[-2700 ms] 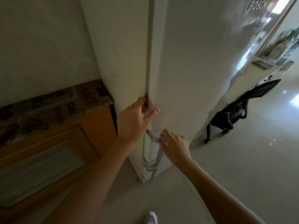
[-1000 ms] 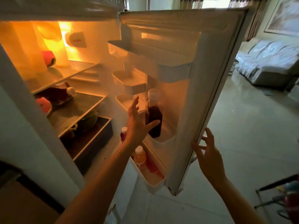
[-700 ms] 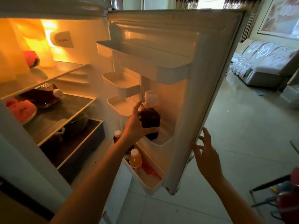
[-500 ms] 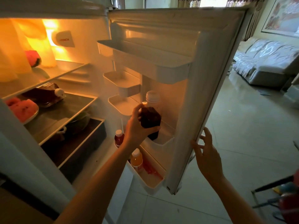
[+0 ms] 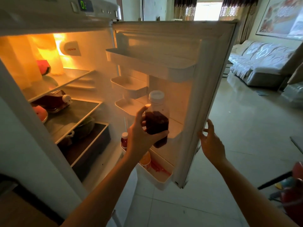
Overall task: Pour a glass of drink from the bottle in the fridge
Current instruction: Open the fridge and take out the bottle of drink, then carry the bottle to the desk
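The white fridge door [image 5: 205,95] stands open, and the left hand [image 5: 141,136] is wrapped around the clear plastic bottle of dark red drink [image 5: 157,119], held just above the door shelf [image 5: 177,136]. The right hand [image 5: 211,143], fingers spread, rests on the door edge at 3 o'clock. Carrying, uncapping and pouring remain; no glass is visible. At 6 o'clock of the bottle an orange bottle [image 5: 146,158] stands on the lower shelf, not blocking.

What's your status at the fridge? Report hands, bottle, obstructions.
Left hand gripping dark bottle, lifted at the door shelf. Right hand on the open door's edge. Nothing blocking withdrawal.
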A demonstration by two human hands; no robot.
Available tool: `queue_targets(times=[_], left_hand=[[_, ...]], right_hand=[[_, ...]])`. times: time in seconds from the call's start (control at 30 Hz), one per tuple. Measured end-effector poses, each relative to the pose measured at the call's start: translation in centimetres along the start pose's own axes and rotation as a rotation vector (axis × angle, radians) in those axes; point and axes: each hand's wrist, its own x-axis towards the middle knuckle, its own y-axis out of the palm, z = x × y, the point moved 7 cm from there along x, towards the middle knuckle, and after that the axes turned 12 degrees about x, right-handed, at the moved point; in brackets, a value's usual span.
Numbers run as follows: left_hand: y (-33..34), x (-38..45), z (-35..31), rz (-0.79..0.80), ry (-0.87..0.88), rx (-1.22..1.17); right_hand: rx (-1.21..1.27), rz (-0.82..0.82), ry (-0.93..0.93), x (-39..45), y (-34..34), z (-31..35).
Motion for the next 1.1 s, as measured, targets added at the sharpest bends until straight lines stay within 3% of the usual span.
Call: queue_targets(times=[0.17,0.4,0.57,1.1], left_hand=[[0.9,-2.4,-0.2,0.077,-0.014,0.015],[5.8,-5.0,-3.3,0.210,0.098,0.018],[11.9,-6.7,-6.5,0.297,0.190,-0.050],[35.5,-7.5,-12.7,0.326,0.014,-0.075]], right_hand=[[-0.030,0.005,0.065,-0.3,-2.1,0.2],[-0.116,0.026,0.094,-7.0,-7.4,-1.6],[-0.154,0.029,0.150,-11.5,-12.4,-6.7],[-0.251,0.123,0.227,-9.3,-27.2,-21.6]])
